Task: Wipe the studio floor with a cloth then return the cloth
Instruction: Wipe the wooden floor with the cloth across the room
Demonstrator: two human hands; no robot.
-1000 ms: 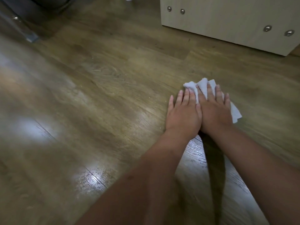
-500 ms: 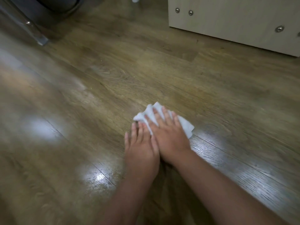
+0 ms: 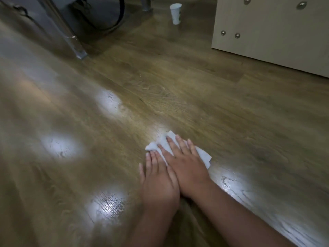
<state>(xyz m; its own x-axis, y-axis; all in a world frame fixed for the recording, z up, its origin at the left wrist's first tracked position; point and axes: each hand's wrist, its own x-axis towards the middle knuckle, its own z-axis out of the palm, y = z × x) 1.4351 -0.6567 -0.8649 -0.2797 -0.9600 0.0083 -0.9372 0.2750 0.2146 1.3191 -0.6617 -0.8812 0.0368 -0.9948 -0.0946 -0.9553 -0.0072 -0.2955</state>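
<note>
My right hand (image 3: 187,168) presses flat, fingers spread, on the white cloth (image 3: 165,143) on the wood floor (image 3: 178,97), well short of the paper cup (image 3: 175,13); left hand (image 3: 158,184) flat beside it.

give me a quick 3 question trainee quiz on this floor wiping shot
1. True or false: both hands lie flat, fingers straight.
2. Which hand covers most of the cloth? A) left B) right
3. What stands upright on the floor far ahead, near the cabinet?

Key
1. True: the left hand and right hand press side by side.
2. B; the left one only reaches its edge.
3. A white paper cup.
</note>
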